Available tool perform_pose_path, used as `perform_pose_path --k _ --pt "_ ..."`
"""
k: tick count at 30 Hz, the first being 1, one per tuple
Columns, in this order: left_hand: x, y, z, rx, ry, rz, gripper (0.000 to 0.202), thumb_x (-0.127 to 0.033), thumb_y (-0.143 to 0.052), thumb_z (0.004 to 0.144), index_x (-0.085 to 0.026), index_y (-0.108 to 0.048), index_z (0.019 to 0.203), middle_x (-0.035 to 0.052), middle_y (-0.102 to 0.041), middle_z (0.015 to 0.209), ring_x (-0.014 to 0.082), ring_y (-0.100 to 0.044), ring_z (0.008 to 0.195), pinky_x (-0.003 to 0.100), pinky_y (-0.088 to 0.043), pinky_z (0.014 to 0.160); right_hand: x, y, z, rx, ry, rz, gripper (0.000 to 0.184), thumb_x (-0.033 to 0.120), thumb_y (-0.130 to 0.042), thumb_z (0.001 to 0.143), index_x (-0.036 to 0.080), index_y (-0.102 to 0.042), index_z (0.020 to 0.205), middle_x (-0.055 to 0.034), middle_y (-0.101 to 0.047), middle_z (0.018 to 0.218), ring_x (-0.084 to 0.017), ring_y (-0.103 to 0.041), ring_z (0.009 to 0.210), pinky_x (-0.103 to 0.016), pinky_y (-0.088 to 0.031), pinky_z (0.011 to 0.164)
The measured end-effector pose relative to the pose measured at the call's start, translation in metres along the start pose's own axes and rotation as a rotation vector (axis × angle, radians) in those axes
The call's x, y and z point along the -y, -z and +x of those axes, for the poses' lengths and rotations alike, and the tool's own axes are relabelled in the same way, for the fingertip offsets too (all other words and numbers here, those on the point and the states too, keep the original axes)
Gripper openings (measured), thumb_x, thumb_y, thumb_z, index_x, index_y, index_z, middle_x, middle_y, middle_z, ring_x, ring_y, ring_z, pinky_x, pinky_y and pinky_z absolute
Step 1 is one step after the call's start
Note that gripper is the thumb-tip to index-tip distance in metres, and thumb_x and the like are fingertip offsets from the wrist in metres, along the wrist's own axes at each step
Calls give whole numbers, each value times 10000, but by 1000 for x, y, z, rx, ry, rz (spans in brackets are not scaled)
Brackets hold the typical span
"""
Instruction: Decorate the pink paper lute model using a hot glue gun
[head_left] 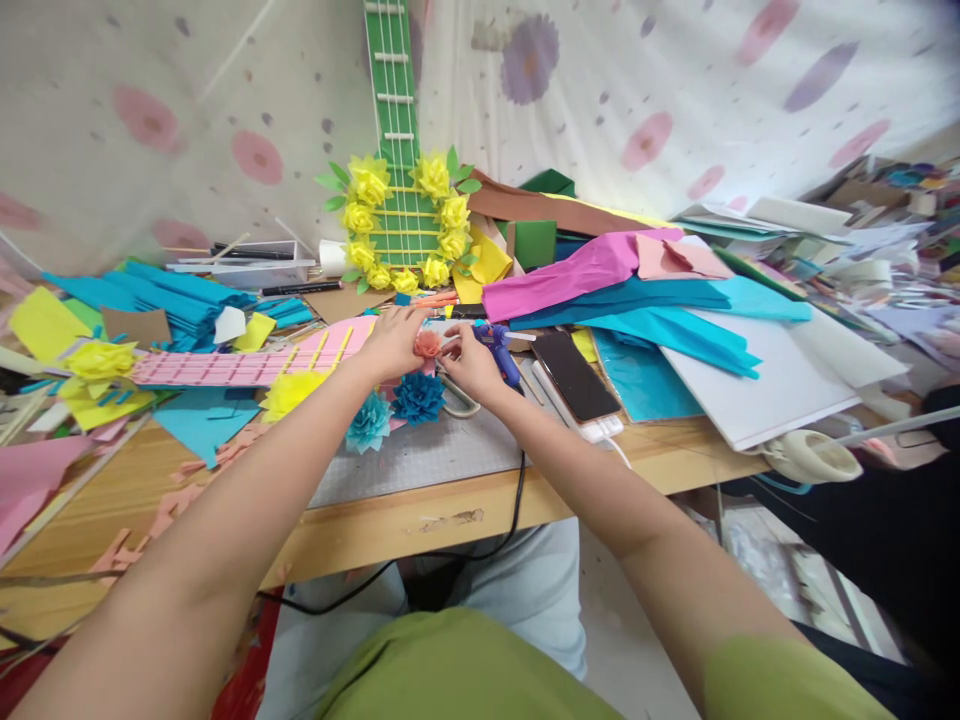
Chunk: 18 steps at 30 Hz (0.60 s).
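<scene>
A green shirt (465, 670) is nearest, below the front edge of the worktop (360, 522). Just in from that edge, over a grey mat (454, 462), a light-blue flower (369, 422) and a dark-blue flower (418, 398) border a pink guitar (255, 369), its neck pointing toward the worktop's left edge; rightward lies a phone (576, 376). Farther in, the left hand (395, 338) and right hand (471, 362) bend their fingers about a coral flower (427, 344); whether either grips it, I cannot tell. Beside the right hand lies a glue gun (498, 352). Near the back edge stands a green guitar (391, 226).
</scene>
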<state>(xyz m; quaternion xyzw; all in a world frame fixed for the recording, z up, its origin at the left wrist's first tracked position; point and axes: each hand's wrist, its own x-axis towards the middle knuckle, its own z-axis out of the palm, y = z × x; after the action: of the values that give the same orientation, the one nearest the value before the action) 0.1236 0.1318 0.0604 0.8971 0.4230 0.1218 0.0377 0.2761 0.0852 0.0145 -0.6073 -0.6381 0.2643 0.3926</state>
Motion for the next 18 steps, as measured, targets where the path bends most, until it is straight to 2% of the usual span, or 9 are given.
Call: perform_pose_path --k 6,10,18 --pt "-1 1 -1 -14 8 -15 660 -188 -610 612 -208 -469 1256 102 -530 1271 312 -439 1193 431 -360 975 -1 -13 -2 -93 27 -32 363 131 -562 707 206 -414 1031 -11 -661 842 -153 -615 748 -297 -459 728" --pt "0 1 -1 -22 18 -42 635 -208 -604 639 -203 -471 1260 108 -534 1268 317 -436 1199 436 -362 969 -4 -13 -2 -75 -17 23 403 183 -598 688 214 -402 1038 0 -652 861 -138 -610 740 -288 -464 727" --pt "0 -5 1 1 4 -20 708 -228 -623 603 -195 -455 1290 103 -519 1281 312 -434 1201 431 -351 989 -4 -14 -4 -86 -29 54 374 108 -553 689 220 -400 1012 13 -642 846 -128 -616 730 -277 -469 717"
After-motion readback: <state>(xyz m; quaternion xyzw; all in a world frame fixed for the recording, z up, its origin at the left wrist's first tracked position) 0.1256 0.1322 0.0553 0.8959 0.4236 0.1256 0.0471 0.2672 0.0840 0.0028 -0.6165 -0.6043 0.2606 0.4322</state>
